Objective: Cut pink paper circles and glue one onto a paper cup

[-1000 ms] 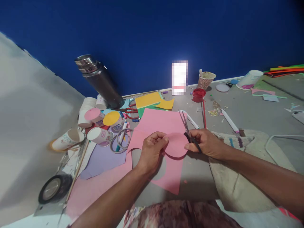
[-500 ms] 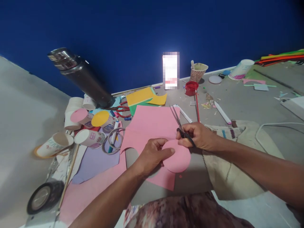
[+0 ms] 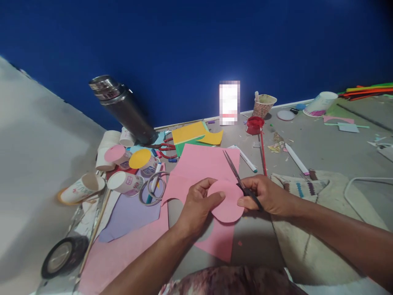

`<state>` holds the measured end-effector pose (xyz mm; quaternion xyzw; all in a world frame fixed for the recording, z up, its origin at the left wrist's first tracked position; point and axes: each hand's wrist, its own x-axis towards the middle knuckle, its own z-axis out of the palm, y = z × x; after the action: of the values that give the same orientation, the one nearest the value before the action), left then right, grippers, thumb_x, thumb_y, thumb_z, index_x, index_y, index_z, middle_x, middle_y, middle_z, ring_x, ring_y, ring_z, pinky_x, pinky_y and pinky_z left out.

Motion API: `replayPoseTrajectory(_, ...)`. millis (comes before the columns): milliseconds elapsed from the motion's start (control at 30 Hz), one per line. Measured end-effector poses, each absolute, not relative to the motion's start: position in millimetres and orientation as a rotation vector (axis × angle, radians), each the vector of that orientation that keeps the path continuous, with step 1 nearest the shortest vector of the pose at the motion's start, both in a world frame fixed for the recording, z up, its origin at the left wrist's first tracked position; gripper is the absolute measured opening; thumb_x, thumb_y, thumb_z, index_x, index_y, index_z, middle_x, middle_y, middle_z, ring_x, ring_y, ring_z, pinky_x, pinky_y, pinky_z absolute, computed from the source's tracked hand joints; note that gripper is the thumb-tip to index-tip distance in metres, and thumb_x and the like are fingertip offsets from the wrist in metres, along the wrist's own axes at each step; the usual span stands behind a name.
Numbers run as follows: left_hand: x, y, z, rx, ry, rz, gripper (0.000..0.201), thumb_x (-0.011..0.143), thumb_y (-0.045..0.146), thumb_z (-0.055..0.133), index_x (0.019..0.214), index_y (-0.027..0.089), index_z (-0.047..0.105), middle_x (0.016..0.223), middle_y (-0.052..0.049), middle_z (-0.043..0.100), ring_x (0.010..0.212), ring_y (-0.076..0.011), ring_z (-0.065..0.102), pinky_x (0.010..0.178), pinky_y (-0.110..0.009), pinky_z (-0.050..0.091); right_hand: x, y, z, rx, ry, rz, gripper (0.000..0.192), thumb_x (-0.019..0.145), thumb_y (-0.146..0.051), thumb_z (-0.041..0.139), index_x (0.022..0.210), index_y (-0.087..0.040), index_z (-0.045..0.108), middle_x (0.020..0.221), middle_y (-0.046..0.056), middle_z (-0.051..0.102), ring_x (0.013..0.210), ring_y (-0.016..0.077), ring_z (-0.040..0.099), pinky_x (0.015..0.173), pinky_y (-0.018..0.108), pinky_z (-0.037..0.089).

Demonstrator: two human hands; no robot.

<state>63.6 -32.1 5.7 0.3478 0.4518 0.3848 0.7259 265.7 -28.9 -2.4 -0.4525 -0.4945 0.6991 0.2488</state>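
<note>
Head view, looking down on a grey table point(image 3: 319, 151) set against a deep blue wall point(image 3: 196, 45). Craft litter covers most of the surface. A big pink paper sheet point(image 3: 205, 164) lies flat at centre, with a round hole cut from its near part; a lilac sheet point(image 3: 129, 211) lies to its left. A cloth bag point(image 3: 310, 229) sits under the right forearm. A dark steel flask point(image 3: 125, 108) stands tilted in the picture at back left, beside a cluster of paper cups point(image 3: 123, 180), some lying on their sides, two capped with pink and yellow paper discs. A black tape roll point(image 3: 61, 256) sits at the near left edge. Yellow and green card point(image 3: 192, 133) lies behind the pink sheet, a red paint pot point(image 3: 254, 124) further back.

Left hand point(image 3: 198, 205): thumb and fingers pinch the left edge of a pink paper circle point(image 3: 225, 200), holding it above the cut sheet, roughly at table centre. Right hand point(image 3: 267, 194): curled closed around the handles of small black scissors point(image 3: 238, 178), blades pointing up and away to the left, nearly together, crossing the circle's upper right edge. The two hands are close together, with the circle between them.
</note>
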Motion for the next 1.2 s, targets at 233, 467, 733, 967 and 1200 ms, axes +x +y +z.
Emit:
replayPoseTrajectory(233, 51.9, -22.3, 13.1, 0.778, 1.035, 0.951, 0.026, 0.071, 0.031, 0.085, 0.082, 0.012, 0.072, 0.075, -0.005, 0.072, 0.066, -0.0149, 0.063, 0.068, -0.027, 0.051, 252.4, -18.7, 8.4, -1.189, -1.274, 1.909, 0.043, 0.076, -0.056, 0.077, 0.070, -0.017, 0.062, 0.063, 0.001, 0.064, 0.050, 0.0086, 0.042, 0.047, 0.022, 0.027)
replayPoseTrajectory(467, 32.7, -13.3, 24.4, 0.573, 1.086, 1.172, 0.033, 0.062, 0.027, 0.089, 0.086, 0.012, 0.071, 0.074, -0.002, 0.071, 0.062, -0.0137, 0.064, 0.062, -0.025, 0.052, 236.9, -24.5, -1.8, -1.085, -1.457, 1.845, 0.069, 0.077, -0.085, 0.057, 0.076, -0.016, 0.061, 0.059, 0.002, 0.059, 0.050, 0.0106, 0.042, 0.048, 0.024, 0.027)
replayPoseTrajectory(733, 28.6, -11.2, 30.7, 0.492, 1.041, 1.256, 0.033, 0.060, 0.023, 0.088, 0.085, 0.013, 0.070, 0.075, -0.004, 0.073, 0.060, -0.0147, 0.066, 0.060, -0.026, 0.053, 241.4, -27.3, -16.7, -1.035, -1.547, 2.026, 0.069, 0.067, -0.085, 0.067, 0.068, -0.016, 0.062, 0.054, 0.001, 0.057, 0.049, 0.0113, 0.043, 0.050, 0.025, 0.027)
replayPoseTrajectory(967, 29.1, -8.1, 26.4, 0.425, 1.087, 1.189, 0.042, 0.055, 0.019, 0.088, 0.091, 0.016, 0.068, 0.072, 0.000, 0.070, 0.060, -0.0138, 0.064, 0.060, -0.025, 0.051, 244.0, -22.3, -21.2, -1.016, -1.508, 2.043, 0.071, 0.074, -0.084, 0.061, 0.075, -0.014, 0.066, 0.050, 0.000, 0.056, 0.046, 0.0092, 0.039, 0.049, 0.025, 0.024)
replayPoseTrajectory(1200, 24.7, -5.4, 23.7, 0.863, 1.432, 1.169, 0.047, 0.073, 0.020, 0.075, 0.120, 0.022, 0.071, 0.107, -0.003, 0.073, 0.078, -0.0140, 0.063, 0.071, -0.023, 0.047, 240.3, -21.4, -19.8, -1.117, -1.189, 2.121, 0.067, 0.076, -0.081, 0.064, 0.075, -0.013, 0.064, 0.048, -0.003, 0.054, 0.040, 0.0051, 0.024, 0.042, 0.024, 0.014)
